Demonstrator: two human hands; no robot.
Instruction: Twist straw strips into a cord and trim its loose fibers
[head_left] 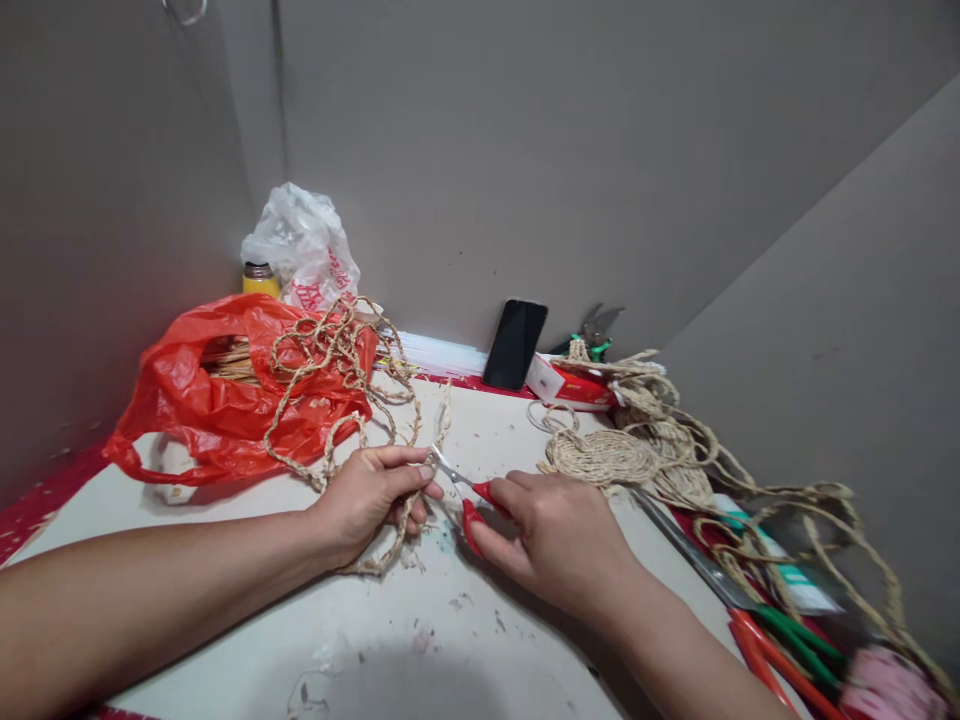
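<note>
My left hand is closed around a braided straw rope that runs from the red bag down under my fingers. My right hand grips small red-handled scissors, with the blades pointing left at the rope just by my left fingertips. Both hands rest low over the white table.
A red plastic bag with straw lies at the left, a white bag and yellow bottle behind it. A black phone leans on the wall. A coiled woven straw piece, loose rope, a long blade and red-green tools lie at the right.
</note>
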